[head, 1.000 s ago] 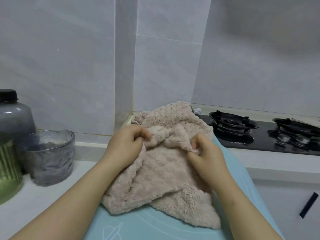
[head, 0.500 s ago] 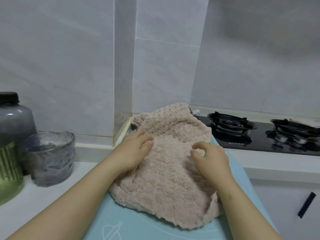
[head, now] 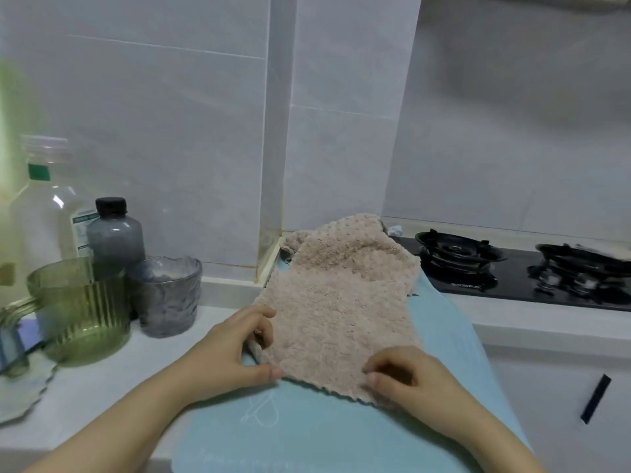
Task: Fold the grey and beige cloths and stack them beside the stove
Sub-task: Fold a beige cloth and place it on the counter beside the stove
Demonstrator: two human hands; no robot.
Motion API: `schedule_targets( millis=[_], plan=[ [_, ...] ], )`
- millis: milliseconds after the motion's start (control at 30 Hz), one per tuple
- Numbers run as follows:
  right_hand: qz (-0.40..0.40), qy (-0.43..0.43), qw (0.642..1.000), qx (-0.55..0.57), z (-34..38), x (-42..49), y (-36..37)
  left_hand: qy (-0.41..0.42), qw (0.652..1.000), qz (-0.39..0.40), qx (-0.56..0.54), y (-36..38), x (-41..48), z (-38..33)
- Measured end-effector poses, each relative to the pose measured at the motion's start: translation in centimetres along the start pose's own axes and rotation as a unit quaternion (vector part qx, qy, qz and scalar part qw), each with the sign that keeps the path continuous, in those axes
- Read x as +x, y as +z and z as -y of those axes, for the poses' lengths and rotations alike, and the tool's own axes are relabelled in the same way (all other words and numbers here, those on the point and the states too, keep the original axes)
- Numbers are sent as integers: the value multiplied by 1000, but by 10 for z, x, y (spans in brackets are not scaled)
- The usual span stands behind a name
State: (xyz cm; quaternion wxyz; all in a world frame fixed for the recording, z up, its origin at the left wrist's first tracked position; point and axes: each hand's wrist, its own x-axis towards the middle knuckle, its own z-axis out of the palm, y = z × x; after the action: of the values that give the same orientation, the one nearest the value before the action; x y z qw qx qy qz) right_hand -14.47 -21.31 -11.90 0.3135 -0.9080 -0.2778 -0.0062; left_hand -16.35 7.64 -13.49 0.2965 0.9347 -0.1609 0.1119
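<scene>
A fluffy beige cloth (head: pixel 341 302) lies spread on a light blue mat (head: pixel 341 431) on the counter, left of the black gas stove (head: pixel 519 271). My left hand (head: pixel 235 353) pinches the cloth's near left corner between thumb and fingers. My right hand (head: pixel 406 377) grips its near right edge. A sliver of grey fabric (head: pixel 394 230) peeks out behind the beige cloth's far edge; whether it is the grey cloth I cannot tell.
At the left of the counter stand a green ribbed glass (head: pixel 82 308), a grey tumbler (head: pixel 167 295), a dark bottle (head: pixel 114 233) and a clear plastic bottle (head: pixel 44 206). A tiled wall corner (head: pixel 273 199) juts out behind the cloth. A cabinet door handle (head: pixel 596 397) is at lower right.
The cloth went from bunched up to spread flat. Both hands slid from its middle back to the near edge and now grip the near corners. The camera tilted, showing more of the left counter.
</scene>
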Motion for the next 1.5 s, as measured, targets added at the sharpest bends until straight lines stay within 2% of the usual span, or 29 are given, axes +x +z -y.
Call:
schedule_targets(
  millis=[67, 133, 300, 400, 600, 767, 933, 1000, 1067, 1200, 1367, 1500],
  plan=[
    [17, -22, 997, -78, -5, -12, 2, 6, 1000, 7, 8, 3, 1, -1],
    [11, -34, 993, -110, -6, -17, 3, 6, 999, 12, 47, 6, 2, -3],
    [-49, -49, 990, -124, -3, -18, 8, 23, 986, -89, 141, 10, 0, 1],
    [-90, -35, 984, -149, -6, -21, 10, 17, 981, -126, 150, 9, -4, 1],
    [-123, 10, 981, -148, -5, -23, 8, 27, 981, -136, 132, 9, -13, -6],
    [-138, 59, 985, -84, -3, -32, 3, 29, 980, -123, 152, 5, -23, -3],
    [-127, 51, 985, -103, -2, -51, -8, 89, 969, -151, 175, -7, -36, -7],
    [-138, 48, 984, -101, 0, -59, -16, 79, 979, -144, 118, -12, -38, -13],
    [-143, 49, 986, -68, 3, -66, -25, 33, 992, -115, 26, -21, -40, -24],
    [-75, 69, 994, 30, 4, -75, -43, 13, 994, -27, -101, -42, -38, -39],
    [-7, 106, 989, 107, 4, -78, -51, -56, 968, 93, -224, -60, -32, -47],
    [-31, 133, 971, 196, 2, -72, -53, -134, 923, 137, -333, -68, -23, -46]
  ],
)
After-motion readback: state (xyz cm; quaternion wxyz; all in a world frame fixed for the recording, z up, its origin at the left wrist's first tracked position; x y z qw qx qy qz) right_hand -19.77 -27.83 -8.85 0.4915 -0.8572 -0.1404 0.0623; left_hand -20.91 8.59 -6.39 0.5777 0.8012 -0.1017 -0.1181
